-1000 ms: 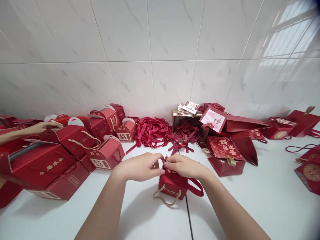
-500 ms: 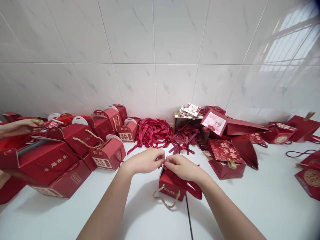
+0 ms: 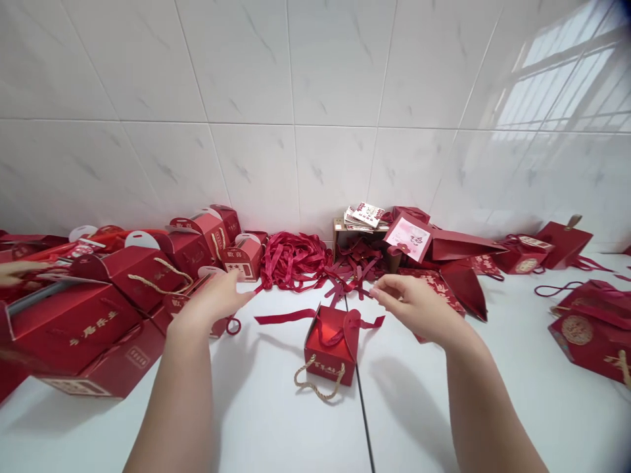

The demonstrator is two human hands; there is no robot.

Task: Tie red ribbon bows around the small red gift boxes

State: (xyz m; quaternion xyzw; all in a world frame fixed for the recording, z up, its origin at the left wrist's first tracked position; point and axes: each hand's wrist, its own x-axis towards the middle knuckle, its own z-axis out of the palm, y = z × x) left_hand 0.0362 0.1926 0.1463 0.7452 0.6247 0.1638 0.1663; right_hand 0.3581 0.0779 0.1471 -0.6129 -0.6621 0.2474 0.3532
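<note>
In front of me on the white table stands a small red gift box (image 3: 331,358) with a twisted rope handle (image 3: 318,392) hanging at its front. A dark red ribbon (image 3: 288,318) runs through the box's side flaps, its loose ends sticking out left and right. To the left of the box is my left hand (image 3: 210,303), open, its fingers stretched over another small red box (image 3: 217,326) that it partly hides. My right hand (image 3: 414,301) is at the right, fingers apart and loosely curved, near several short dark red strips (image 3: 352,284). Neither hand touches the box.
A heap of red ribbon (image 3: 296,259) lies by the tiled wall. White-and-red cards (image 3: 367,214) rest on an open box (image 3: 336,233). Larger red boxes (image 3: 83,318) crowd the left, where another person's hand (image 3: 20,270) reaches in. Red bags (image 3: 591,328) stand at the right.
Both my hands have let go at the top of the box and moved apart, left and right. The ribbon ends now spread to both sides. The view has shifted slightly.
</note>
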